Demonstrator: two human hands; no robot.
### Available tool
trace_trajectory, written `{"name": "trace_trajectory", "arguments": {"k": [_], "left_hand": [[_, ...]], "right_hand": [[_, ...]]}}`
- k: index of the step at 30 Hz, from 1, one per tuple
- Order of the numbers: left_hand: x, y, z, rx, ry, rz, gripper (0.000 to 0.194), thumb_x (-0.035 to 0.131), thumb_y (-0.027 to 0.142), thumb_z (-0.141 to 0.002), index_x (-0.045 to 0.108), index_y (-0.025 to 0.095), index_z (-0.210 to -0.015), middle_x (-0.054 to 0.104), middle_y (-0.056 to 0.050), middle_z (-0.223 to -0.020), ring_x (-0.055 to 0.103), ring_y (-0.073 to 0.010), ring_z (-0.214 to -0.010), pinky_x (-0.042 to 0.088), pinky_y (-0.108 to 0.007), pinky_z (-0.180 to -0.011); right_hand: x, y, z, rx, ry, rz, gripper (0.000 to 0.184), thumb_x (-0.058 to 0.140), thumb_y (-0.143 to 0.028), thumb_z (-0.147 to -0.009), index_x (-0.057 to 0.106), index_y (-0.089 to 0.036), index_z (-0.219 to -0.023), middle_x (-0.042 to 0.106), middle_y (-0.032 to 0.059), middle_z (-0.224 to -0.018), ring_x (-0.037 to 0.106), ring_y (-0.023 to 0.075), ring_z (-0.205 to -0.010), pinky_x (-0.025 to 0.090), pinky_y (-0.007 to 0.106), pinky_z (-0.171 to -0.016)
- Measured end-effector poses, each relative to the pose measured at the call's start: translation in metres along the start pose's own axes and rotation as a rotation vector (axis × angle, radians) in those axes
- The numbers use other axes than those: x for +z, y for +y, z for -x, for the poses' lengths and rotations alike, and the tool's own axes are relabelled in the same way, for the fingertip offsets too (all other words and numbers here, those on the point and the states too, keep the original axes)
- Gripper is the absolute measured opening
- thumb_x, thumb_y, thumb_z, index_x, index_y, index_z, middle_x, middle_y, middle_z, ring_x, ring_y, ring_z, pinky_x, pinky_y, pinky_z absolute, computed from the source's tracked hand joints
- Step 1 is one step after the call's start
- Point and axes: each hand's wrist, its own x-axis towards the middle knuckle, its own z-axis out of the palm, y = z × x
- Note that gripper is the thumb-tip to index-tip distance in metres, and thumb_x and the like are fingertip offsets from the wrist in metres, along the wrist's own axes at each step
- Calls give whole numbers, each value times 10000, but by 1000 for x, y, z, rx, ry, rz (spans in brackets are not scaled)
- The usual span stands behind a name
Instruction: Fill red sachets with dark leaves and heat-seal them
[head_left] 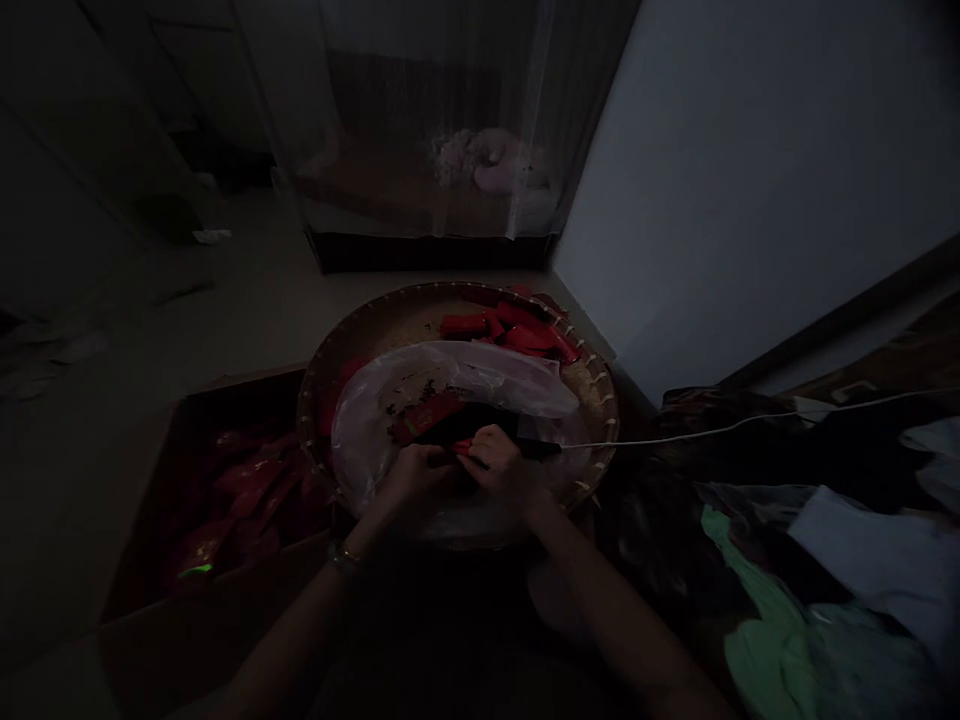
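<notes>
In the dim head view, a small red packet (462, 447) is pinched between the fingers of both hands. My left hand (411, 476), with a bracelet at the wrist, closes on its left side. My right hand (496, 462) is curled over its right side. Just behind the fingers lies a dark, long object (536, 446) with a white cord (675, 438) running off to the right; its kind is too dark to make out. A larger red packet (427, 415) rests on a clear plastic sheet (517, 378), with dark loose bits scattered around it.
The sheet lies in a round woven bamboo tray (375, 305); several red packets (525, 328) sit at its far right. A cardboard box (142, 560) of red packets stands at left. Clothes (780, 640) are heaped at right, beside a white wall (750, 200). A curtained bed is behind.
</notes>
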Motion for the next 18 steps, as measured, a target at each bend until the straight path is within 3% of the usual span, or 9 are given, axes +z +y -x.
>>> {"name": "trace_trajectory", "arguments": {"k": [4, 6, 10, 14, 18], "left_hand": [[-4, -4, -5, 11, 44, 105, 253, 621, 359, -690, 724, 133, -737, 658, -1, -600, 576, -142, -562, 392, -198, -480], [-7, -10, -10, 28, 74, 218, 306, 654, 384, -668, 742, 138, -827, 714, -26, -693, 624, -174, -626, 468, -234, -562], [-9, -15, -14, -16, 118, 369, 404, 698, 466, -632, 739, 113, -823, 741, -72, -758, 660, -219, -678, 523, -300, -638], [-9, -7, -9, -34, 81, 347, 466, 642, 556, -690, 731, 111, -797, 737, -74, -750, 667, -232, -701, 526, -299, -620], [-14, -6, -10, 23, 5, 250, 568, 455, 606, -826, 735, 122, -920, 733, -66, -768, 673, -242, -806, 529, -314, -706]], "right_hand": [[-11, -5, -1, 208, 28, -131, 165, 561, -230, -861, 573, -192, -700, 626, 33, -722, 585, 165, -755, 487, 292, -691], [-16, -7, 0, 392, -40, -205, 146, 557, -272, -859, 577, -188, -742, 606, 8, -704, 568, 136, -661, 470, 258, -624], [-13, -7, 6, 696, -140, -508, 202, 533, -380, -862, 588, -186, -845, 572, -27, -685, 525, 98, -571, 449, 208, -515], [2, -7, 11, 816, -133, -839, 409, 643, -475, -769, 622, -174, -1045, 659, 29, -920, 600, 135, -741, 540, 267, -630], [10, -7, 13, 924, -177, -978, 560, 644, -606, -719, 665, -167, -1066, 685, 51, -960, 628, 167, -786, 562, 329, -685]]}}
